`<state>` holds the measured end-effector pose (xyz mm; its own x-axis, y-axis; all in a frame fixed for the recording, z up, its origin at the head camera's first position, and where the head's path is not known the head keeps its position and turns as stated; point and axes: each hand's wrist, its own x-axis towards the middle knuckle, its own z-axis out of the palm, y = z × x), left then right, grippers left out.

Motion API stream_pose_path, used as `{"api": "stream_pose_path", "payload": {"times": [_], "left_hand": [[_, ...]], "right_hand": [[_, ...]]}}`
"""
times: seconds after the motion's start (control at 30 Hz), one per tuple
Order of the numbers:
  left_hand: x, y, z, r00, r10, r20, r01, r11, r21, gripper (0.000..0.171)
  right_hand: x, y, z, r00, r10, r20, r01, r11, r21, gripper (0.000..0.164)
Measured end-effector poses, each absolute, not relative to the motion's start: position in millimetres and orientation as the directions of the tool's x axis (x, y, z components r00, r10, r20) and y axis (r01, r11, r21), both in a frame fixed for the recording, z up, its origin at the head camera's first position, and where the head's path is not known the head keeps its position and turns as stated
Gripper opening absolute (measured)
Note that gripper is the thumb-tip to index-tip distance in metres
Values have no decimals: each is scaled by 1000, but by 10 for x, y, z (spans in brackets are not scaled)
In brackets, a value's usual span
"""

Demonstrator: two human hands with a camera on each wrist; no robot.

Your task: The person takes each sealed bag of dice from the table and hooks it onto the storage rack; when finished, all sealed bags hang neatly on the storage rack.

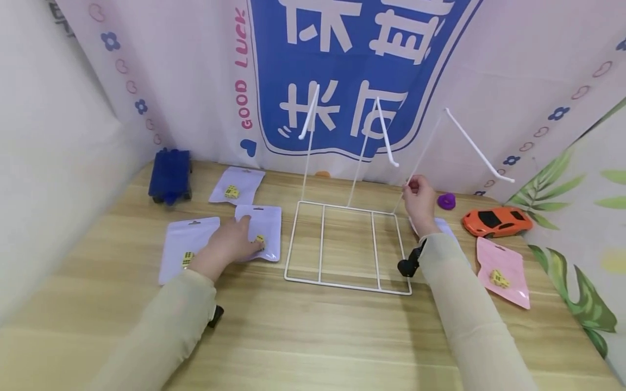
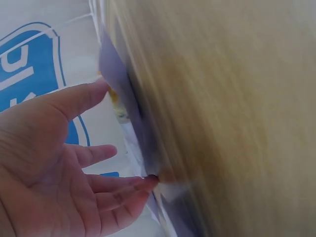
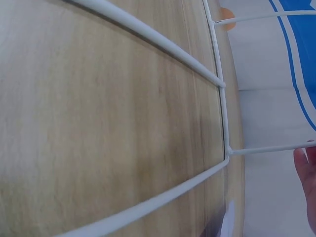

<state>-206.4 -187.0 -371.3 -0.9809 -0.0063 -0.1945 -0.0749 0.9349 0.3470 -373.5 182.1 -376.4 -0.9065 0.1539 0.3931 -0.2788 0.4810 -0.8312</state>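
My left hand point(image 1: 230, 239) reaches over a lavender zip bag point(image 1: 269, 217) with yellow dice point(image 1: 260, 239) in it. In the left wrist view the thumb touches the bag point(image 2: 114, 66) by the dice, and the loosely spread fingers point(image 2: 123, 195) meet its other side. A white wire display rack point(image 1: 348, 285) stands at the middle, its three hooked uprights rising at the back. At its right upright, my right hand point(image 1: 420, 203) grips the thin rod with curled fingers. The right wrist view catches only some fingertips point(image 3: 302, 165) at that rod point(image 3: 266, 149).
Two more lavender bags point(image 1: 178, 236) point(image 1: 246, 182) lie on the left, near a blue toy vehicle point(image 1: 169, 174). Rightward are a purple ring-like piece point(image 1: 446, 201), an orange toy car point(image 1: 496, 221) and a pink bag point(image 1: 511, 266). Another lavender bag point(image 1: 447, 231) is partly hidden under my right arm. A printed cloth point(image 1: 195, 81) hangs behind.
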Motion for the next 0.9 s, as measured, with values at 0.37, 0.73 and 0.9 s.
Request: {"api": "stream_pose_path", "payload": {"times": [0.37,0.73,0.9], "left_hand": [[-2145,-1918,-3723,-987,-10,-158,-91,852,515,91],[-1948,-1943,-3779,-982,131,139,191,663,724,51],[-1679,-1853,-3534,-932,102,348,356,431,829,57]], "right_hand": [[-3707,1820,-3725,-888,118,445,-305,573,-761,14],[-3640,1834,-3775,-886,100,453,-311,596,-740,11],[-3657,1830,-3729,-884,96,459,-311,611,-728,11]]}}
